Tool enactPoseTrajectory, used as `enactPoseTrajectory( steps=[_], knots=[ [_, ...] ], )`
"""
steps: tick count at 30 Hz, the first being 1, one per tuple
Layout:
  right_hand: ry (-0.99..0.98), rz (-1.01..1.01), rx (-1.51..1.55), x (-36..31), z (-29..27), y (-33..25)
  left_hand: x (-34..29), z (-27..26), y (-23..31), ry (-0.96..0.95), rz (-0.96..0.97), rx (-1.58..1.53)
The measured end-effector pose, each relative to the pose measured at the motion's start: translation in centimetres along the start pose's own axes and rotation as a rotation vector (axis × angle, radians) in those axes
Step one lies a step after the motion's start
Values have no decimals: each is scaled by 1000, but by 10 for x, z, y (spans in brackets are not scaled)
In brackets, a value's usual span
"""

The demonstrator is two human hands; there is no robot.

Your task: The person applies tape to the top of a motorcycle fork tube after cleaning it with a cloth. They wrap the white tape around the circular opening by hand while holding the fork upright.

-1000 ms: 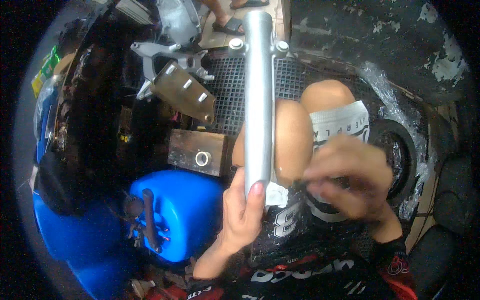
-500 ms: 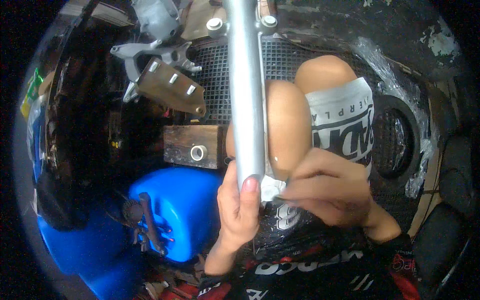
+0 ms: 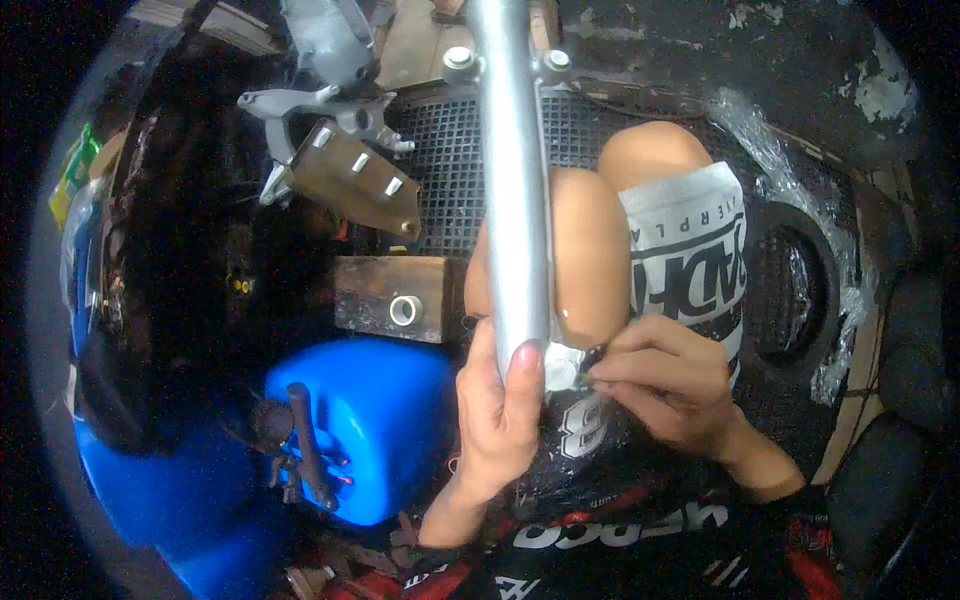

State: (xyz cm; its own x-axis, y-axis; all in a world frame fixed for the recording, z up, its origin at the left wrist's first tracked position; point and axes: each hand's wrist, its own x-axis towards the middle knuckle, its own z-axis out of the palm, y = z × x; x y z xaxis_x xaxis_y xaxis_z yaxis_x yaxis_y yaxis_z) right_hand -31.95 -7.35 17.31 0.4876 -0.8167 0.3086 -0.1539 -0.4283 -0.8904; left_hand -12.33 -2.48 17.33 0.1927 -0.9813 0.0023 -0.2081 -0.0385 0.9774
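Observation:
A long silver metal tube (image 3: 515, 200), which looks like a motorcycle fork leg, stands over my lap. On either side near its far end is a lug with a white-covered round face, one on the left (image 3: 459, 58) and one on the right (image 3: 556, 62). My left hand (image 3: 500, 425) wraps round its near end, thumb on top. White tape-like covering (image 3: 564, 370) sits on a rounded part beside that end. The fingers of my right hand (image 3: 672, 385) are pinched together at its right edge; a small dark bit shows at the fingertips, too small to name.
At left are a blue plastic container (image 3: 400, 430) with a dark-handled tool (image 3: 305, 440) on it, and a wooden block (image 3: 365, 275) bearing a white ring (image 3: 404, 311). Farther off lie a brown metal guard (image 3: 350, 180) and a grey bracket (image 3: 285, 105). A tyre (image 3: 830, 290) lies at right.
The whole view has shifted slightly, moving things a little rightward. My right hand, blurred before, is now sharper, its fingertips still by the white covering. My left hand keeps its hold.

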Motion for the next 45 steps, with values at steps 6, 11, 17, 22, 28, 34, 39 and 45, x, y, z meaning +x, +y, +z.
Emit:
enactPoseTrajectory(
  steps=[6,11,17,22,28,34,39,45],
  knots=[
    [232,-62,-22,5,20,-19,-3,0,5,-41,-83,56],
    [225,25,-125,-28,22,-3,-4,6,6,-10,-38,50],
    [391,-41,-96,-1,34,-12,-5,14,10,22,-45,57],
    [426,67,-9,-28,29,-5,-6,16,9,16,-118,49],
    [429,-75,-61,-15,44,0,-6,16,9,57,-74,83],
    [489,-11,-31,-33,38,-2,-5,22,11,73,-35,163],
    [498,-104,-48,-23,54,8,-1,18,11,24,-56,168],
    [444,6,11,-24,45,-17,-8,19,6,129,-38,208]
  ],
)
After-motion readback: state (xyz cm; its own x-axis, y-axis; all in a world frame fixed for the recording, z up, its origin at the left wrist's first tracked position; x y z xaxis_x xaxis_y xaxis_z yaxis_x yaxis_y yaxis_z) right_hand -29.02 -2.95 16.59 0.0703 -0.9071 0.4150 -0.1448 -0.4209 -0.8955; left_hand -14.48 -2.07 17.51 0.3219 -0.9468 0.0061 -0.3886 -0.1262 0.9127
